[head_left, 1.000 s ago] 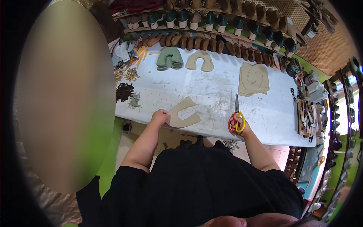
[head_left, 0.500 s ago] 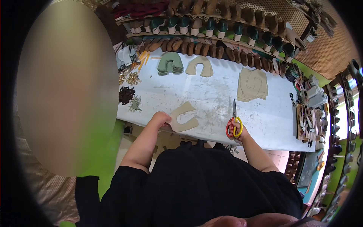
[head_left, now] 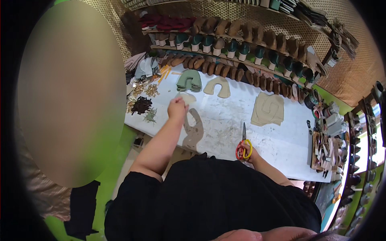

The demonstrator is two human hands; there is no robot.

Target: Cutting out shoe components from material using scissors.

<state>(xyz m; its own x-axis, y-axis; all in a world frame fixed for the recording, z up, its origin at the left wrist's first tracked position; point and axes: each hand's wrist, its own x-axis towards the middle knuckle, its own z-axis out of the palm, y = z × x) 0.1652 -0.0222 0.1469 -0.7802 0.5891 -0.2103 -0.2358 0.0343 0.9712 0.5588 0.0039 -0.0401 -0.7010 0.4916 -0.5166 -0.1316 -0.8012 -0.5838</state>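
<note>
Raised over the left half of the white table, my left hand (head_left: 177, 108) pinches a beige U-shaped cut piece (head_left: 188, 99). My hand hides part of it, and its shadow falls on the tabletop. A stack of green U-shaped pieces (head_left: 189, 81) lies just beyond, with a beige U-shaped stack (head_left: 217, 87) to its right. Low over the table's near side, my right hand (head_left: 246, 152) grips scissors (head_left: 244, 140) with one red and one yellow handle, blades pointing away from me. Beige sheets (head_left: 268, 109) with a curved outline lie farther right.
Racks of brown and green shoe lasts (head_left: 232, 47) line the table's (head_left: 225, 124) far edge. Dark brown bits (head_left: 141, 105), gold-coloured bits (head_left: 152, 90) and green scraps (head_left: 150, 115) lie at the left. A holder of tools (head_left: 320, 150) stands at the right edge.
My left hand has lifted the beige U-shaped piece from the near edge toward the green stack. My right hand still holds the scissors. The view has tilted up, showing more of the upper shelves.
</note>
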